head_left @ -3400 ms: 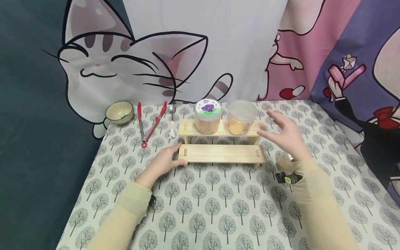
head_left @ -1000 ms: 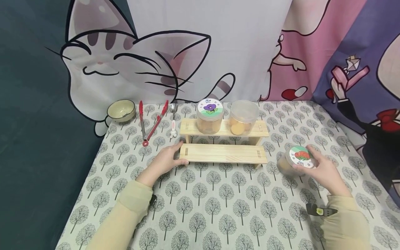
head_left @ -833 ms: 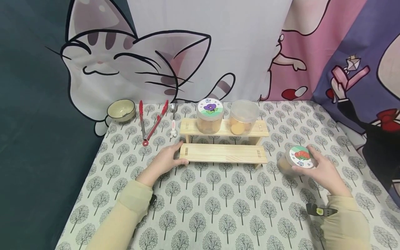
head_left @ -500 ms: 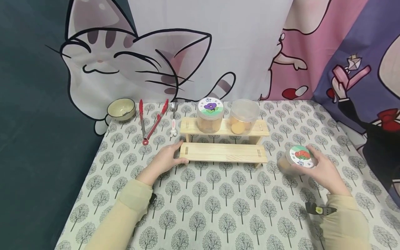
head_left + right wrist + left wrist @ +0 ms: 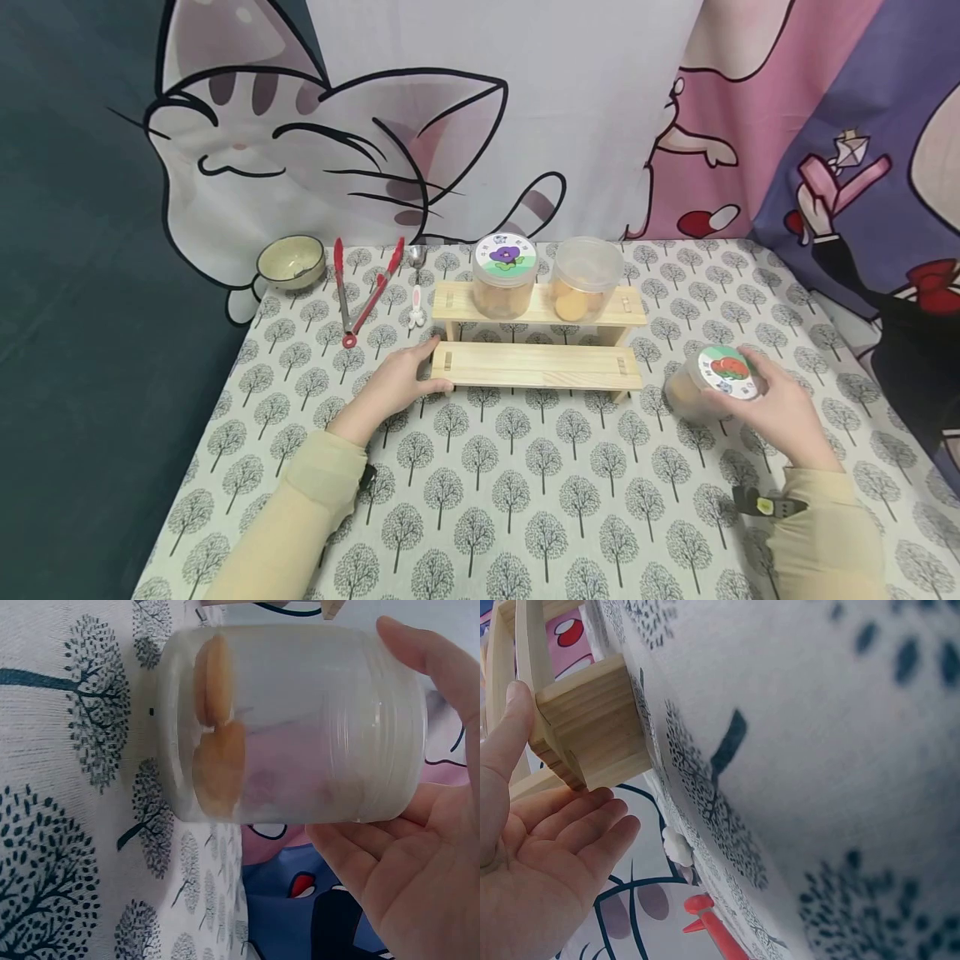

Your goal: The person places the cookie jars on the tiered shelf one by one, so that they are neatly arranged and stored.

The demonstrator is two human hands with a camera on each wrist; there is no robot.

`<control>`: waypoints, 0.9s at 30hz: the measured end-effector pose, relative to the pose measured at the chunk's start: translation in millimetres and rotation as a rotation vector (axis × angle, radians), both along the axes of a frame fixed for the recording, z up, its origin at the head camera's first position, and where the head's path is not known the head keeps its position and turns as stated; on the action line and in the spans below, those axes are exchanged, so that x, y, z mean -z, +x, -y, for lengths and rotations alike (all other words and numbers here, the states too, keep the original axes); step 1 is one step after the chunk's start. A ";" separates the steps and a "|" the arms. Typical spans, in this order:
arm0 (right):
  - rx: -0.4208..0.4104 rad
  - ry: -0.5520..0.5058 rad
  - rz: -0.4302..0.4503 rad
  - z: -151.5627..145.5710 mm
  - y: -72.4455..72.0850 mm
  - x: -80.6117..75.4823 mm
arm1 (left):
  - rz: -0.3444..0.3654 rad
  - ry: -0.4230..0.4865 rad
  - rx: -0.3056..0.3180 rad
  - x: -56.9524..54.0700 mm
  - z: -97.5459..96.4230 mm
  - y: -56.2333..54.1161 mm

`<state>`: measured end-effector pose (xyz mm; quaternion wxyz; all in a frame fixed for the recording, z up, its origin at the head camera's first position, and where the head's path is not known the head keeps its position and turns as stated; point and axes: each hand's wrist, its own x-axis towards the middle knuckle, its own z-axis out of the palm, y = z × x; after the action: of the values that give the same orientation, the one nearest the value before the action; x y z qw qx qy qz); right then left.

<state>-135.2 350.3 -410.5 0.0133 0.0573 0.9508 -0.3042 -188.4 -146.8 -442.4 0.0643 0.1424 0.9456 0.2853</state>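
At the right of the table, a clear plastic jar [image 5: 686, 398] with a tomato picture on its lid [image 5: 727, 371] stands upright. My right hand [image 5: 783, 412] holds it round the lid, thumb on the near side and fingers on the far side. Orange-brown biscuit-like rounds [image 5: 217, 769] lie in its bottom. My left hand [image 5: 393, 383] grips the left end of the lower step of a two-tier wooden rack [image 5: 536, 365], thumb in front and fingers behind. On the upper step stand a jar with a purple flower lid [image 5: 504, 279] and a jar with a plain translucent top [image 5: 585, 279].
Red-tipped tongs [image 5: 360, 300] lie spread behind my left hand, beside a spoon with a rabbit handle [image 5: 417, 287]. A pale green bowl [image 5: 292, 262] stands at the back left corner. Printed curtains hang behind the tree-patterned tablecloth [image 5: 510, 500].
My right hand has come from beside the rack's upper right end, down and right, and taken hold of the tomato jar's lid. Lately the lid's picture looks slightly turned. My left hand stays put.
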 end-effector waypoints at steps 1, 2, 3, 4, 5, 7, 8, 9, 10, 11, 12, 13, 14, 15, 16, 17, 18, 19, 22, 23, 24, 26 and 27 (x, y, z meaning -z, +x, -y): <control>0.001 0.005 -0.010 0.0 0.1 -0.6 | -0.001 0.000 0.000 -0.1 0.1 -0.1; -0.001 0.010 -0.021 0.2 0.3 -1.1 | -0.001 0.000 -0.002 0.0 0.2 -0.2; -0.002 0.008 -0.025 0.7 0.5 -1.8 | -0.002 0.001 -0.002 -0.1 0.3 -0.3; -0.003 0.007 -0.030 1.1 0.7 -2.3 | -0.003 0.002 -0.003 -0.1 0.4 -0.3; -0.003 0.008 -0.035 1.6 1.0 -2.6 | -0.003 0.001 -0.001 0.0 0.5 -0.3; 0.001 0.002 -0.044 3.0 1.9 -3.8 | -0.006 0.001 0.001 0.1 0.5 -0.2; 0.003 0.000 -0.053 3.7 2.5 -4.5 | -0.007 0.002 0.003 0.0 0.5 -0.1; 0.005 -0.003 -0.065 4.3 2.9 -5.5 | -0.008 0.003 0.004 -0.1 0.4 0.1; 0.005 -0.005 -0.077 4.9 3.1 -6.1 | -0.008 0.003 0.003 -0.1 0.3 0.2; 0.005 -0.006 -0.091 5.7 3.5 -7.1 | -0.006 0.004 0.003 -0.3 0.3 0.3; 0.003 -0.008 -0.105 6.9 3.8 -8.5 | -0.006 0.005 0.002 -0.4 0.3 0.3; 0.002 -0.009 -0.114 8.0 4.1 -9.9 | -0.005 0.007 0.002 -0.3 0.2 0.2; 0.000 -0.009 -0.123 9.3 4.5 -11.2 | -0.005 0.008 0.002 -0.2 0.0 0.2; 0.000 -0.017 -0.123 10.8 4.7 -12.8 | -0.004 0.008 0.001 -0.2 -0.1 0.1; -0.002 -0.022 -0.123 12.6 4.6 -14.2 | -0.003 0.008 0.000 -0.4 -0.1 0.2; -0.005 -0.024 -0.120 14.4 4.7 -15.7 | -0.004 0.006 -0.001 -0.5 -0.1 0.3; -0.008 -0.025 -0.118 16.0 4.7 -17.0 | -0.004 0.005 -0.001 -0.6 -0.2 0.4; -0.011 -0.024 -0.117 17.5 4.3 -17.7 | -0.005 0.004 -0.002 -0.9 -0.4 0.5; -0.036 -0.019 -0.129 22.6 4.0 -20.0 | -0.007 0.002 -0.002 -1.0 -0.8 0.7; -0.046 -0.017 -0.138 24.4 3.5 -20.4 | -0.008 0.002 -0.001 -0.9 -0.8 0.7; -0.054 -0.015 -0.145 26.4 3.0 -21.0 | -0.009 0.003 0.000 -0.7 -0.8 0.7; -0.074 -0.018 -0.161 30.4 1.5 -22.3 | -0.009 0.003 0.000 -0.5 -0.4 0.9; -0.082 -0.017 -0.169 32.4 0.4 -22.8 | -0.009 0.001 -0.002 -0.5 -0.2 1.0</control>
<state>-134.9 317.9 -387.7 -0.0542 -0.0075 0.9474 -0.3154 -187.4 -146.7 -441.9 0.0594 0.1428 0.9459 0.2853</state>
